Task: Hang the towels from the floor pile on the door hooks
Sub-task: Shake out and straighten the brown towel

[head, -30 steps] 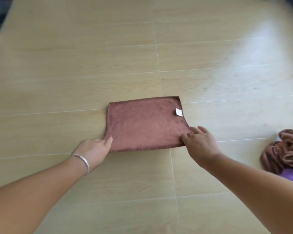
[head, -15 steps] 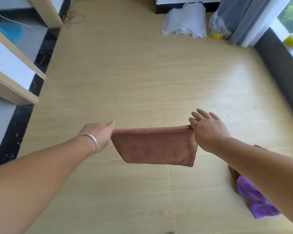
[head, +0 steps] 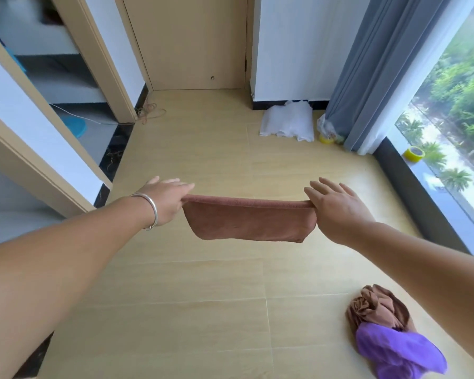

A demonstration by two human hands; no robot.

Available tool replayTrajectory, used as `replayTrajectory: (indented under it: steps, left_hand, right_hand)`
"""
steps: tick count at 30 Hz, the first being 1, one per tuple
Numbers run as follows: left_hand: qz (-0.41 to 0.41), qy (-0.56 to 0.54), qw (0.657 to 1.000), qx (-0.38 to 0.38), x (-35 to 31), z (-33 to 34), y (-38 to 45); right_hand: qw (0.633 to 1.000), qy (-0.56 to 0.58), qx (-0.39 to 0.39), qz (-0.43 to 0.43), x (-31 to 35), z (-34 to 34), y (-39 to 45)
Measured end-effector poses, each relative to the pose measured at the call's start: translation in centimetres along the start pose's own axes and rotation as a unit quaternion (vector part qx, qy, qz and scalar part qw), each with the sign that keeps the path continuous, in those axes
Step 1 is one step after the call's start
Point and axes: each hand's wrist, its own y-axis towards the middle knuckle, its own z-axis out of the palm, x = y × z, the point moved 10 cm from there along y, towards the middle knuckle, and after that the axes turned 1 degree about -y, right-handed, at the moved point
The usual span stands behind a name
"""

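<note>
Two hands hold one brown towel [head: 246, 222] off the floor [head: 203, 296], stretched between them at roughly chest reach.

Left hand [head: 166, 202]: thumb and forefinger pinch the towel's top left corner; other fingers extended forward. Silver bangle [head: 149, 212] on that wrist.

Right hand [head: 337, 209]: pinches the top right corner the same way, remaining fingers splayed. Both grips closed on the fabric at the folded top edge only.

Towel: folded double, long axis running left to right across the view, top hem taut and nearly level, body sagging below in a shallow pouch. It hangs straight down from the grips, clear of the floor.

Relation that matters: the closed door [head: 192, 42] stands straight ahead, well apart from the towel, with bare floor between. The towel's long axis lies parallel to the door face, so it is already squared up for carrying forward. Neither hand is clearly nearer the door; both sit about level. No hooks visible on the part of the door in frame, only its lower panel; they are probably higher up, out of view.

Floor pile [head: 389, 332]: bunched brown and purple towels low right, behind the right arm, still to be hung.

Judgement: walk forward, raise the hem, free one corner for the hook.
</note>
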Motion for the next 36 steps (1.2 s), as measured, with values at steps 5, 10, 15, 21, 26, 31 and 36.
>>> replayTrajectory:
  steps: [5, 10, 15, 21, 26, 31, 36]
  left_hand:
    - [-0.014, -0.031, 0.996, -0.077, 1.8, -11.5, -4.2]
    - [-0.027, -0.046, 0.991, -0.125, 3.5, -21.1, -8.2]
    - [-0.031, -0.043, 0.984, -0.172, 4.2, -30.5, -12.4]
    - [-0.036, 0.002, 0.979, -0.202, 4.3, -38.8, -17.7]
    - [-0.055, 0.021, 0.969, -0.240, 4.4, -46.1, -21.9]
    - [-0.051, 0.060, 0.952, -0.296, 3.4, -52.4, -25.9]
    - [-0.049, 0.066, 0.937, -0.339, 2.0, -56.8, -29.0]
  right_hand:
    - [0.997, -0.014, -0.073, 0.014, -0.7, -12.0, 0.0]
    - [0.990, -0.046, -0.135, -0.002, -0.4, -23.1, -0.3]
    - [0.985, -0.046, -0.167, 0.007, -0.7, -32.4, -0.7]
    - [0.981, -0.063, -0.182, -0.002, -1.0, -41.1, -3.1]
    - [0.974, -0.076, -0.213, -0.010, -1.6, -48.6, -4.8]
    - [0.966, -0.077, -0.247, -0.019, -2.4, -55.1, -7.1]
    - [0.954, -0.060, -0.293, -0.037, -3.4, -60.5, -9.9]
